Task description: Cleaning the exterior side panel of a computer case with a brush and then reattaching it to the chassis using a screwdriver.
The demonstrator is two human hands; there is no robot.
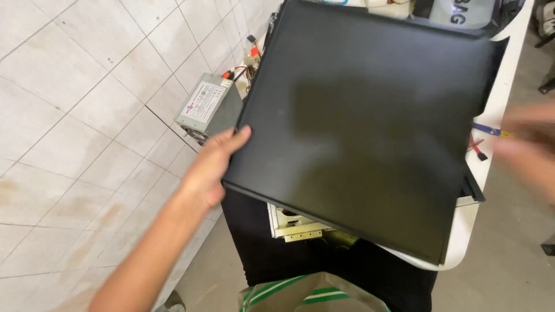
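A large flat black metal panel (364, 121), like a computer case side cover, fills the middle of the view. It lies tilted over a white table (462, 242). My left hand (211, 167) grips the panel's left edge, thumb on top and fingers underneath. My right hand (529, 150) is blurred at the right edge of the view, just off the panel's right side with its fingers spread; it does not appear to hold anything. Part of a beige metal computer chassis (295, 225) shows under the panel's near edge.
A grey power supply unit (208, 110) with coloured cables (245, 63) sits beside the tiled wall at the left. A blue-handled tool (488, 130) and a red-handled tool (477, 147) lie on the table's right side. A green-striped white bag (300, 294) is below.
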